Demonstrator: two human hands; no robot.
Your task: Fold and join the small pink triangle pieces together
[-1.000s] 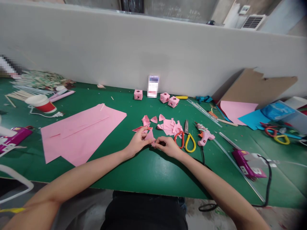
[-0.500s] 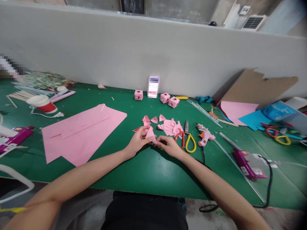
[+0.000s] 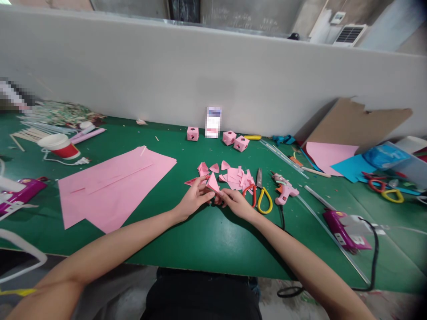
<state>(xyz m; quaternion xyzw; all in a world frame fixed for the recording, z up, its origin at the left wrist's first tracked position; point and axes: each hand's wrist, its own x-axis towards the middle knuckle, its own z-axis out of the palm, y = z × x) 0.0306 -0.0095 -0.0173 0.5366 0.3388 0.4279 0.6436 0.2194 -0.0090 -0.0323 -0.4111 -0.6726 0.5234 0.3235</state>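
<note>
Frame center: left hand and right hand, both grips pinching pink folded paper above green desk.

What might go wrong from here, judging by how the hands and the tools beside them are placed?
The folded pink paper is pinched in the fingers of the left hand and right hand, so it might crease or bend.
The scissors lie close beside the right hand, which could nudge them.
The glue gun's black cable runs towards the right forearm, which might snag it.
</note>
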